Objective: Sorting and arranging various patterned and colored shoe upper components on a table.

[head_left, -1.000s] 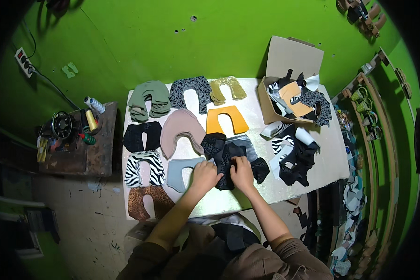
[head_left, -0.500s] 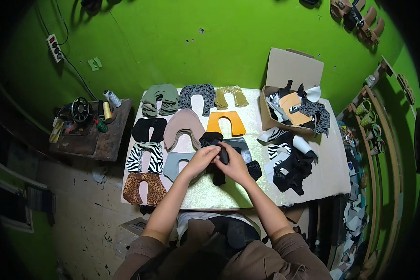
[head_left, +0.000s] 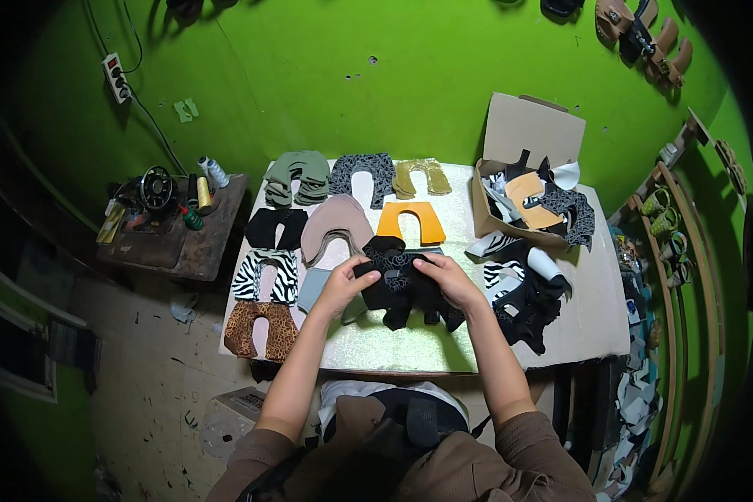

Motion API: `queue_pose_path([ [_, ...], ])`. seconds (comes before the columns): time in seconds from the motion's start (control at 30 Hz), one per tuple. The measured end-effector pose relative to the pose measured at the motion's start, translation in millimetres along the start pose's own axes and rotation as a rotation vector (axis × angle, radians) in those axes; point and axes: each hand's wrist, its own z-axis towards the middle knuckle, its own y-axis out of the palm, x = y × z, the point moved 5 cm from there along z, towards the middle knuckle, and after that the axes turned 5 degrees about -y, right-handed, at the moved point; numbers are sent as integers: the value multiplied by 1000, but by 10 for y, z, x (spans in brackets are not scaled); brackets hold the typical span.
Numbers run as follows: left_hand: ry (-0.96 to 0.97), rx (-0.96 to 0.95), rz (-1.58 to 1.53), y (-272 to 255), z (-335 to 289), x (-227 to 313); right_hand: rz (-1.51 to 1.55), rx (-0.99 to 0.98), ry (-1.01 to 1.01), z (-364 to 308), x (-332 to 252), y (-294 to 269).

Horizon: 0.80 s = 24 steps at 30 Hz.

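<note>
My left hand (head_left: 343, 287) and my right hand (head_left: 452, 283) hold black patterned cut fabric pieces (head_left: 393, 272) between them above the middle of the table, thumbs on top and fingers curled under. The fabric is spread out with dangling lobes, and I cannot tell how many layers there are. A grey-blue U-shaped piece (head_left: 312, 289) lies partly hidden behind my left hand. Beyond the fabric lie an orange U-shaped piece (head_left: 408, 210) and a stack of mauve U-shaped pieces (head_left: 333, 213).
Olive (head_left: 286, 177), gold (head_left: 407, 181), zebra-print (head_left: 247, 276) and leopard-print (head_left: 241, 330) U-shaped pieces lie on the table (head_left: 590, 309). At right stand an open cardboard box (head_left: 495, 219) of scraps and a black-and-white scrap heap (head_left: 531, 309). A sewing machine (head_left: 155, 191) is at left.
My hands were close together over the black fabric; now they have moved apart and the fabric is spread between them. The view has shifted slightly.
</note>
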Motion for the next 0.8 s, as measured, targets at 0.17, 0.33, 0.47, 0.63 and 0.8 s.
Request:
queue_pose_path([
  [0.17, 34, 64, -507, -235, -56, -15, -196, 46, -155, 138, 113, -130],
  [0.33, -41, -11, -523, -163, -121, 41, -383, 105, -260, 260, 110, -175],
  [0.47, -50, -28, -698, -292, -46, -62, -959, 174, -333, 339, 183, -292],
  [0.63, -78, 41, -668, -230, -66, -56, -1750, 207, -112, 363, 521, -545],
  [0.8, -95, 27, -455, -205, -110, -35, -1448, 12, -2, 363, 430, -597],
])
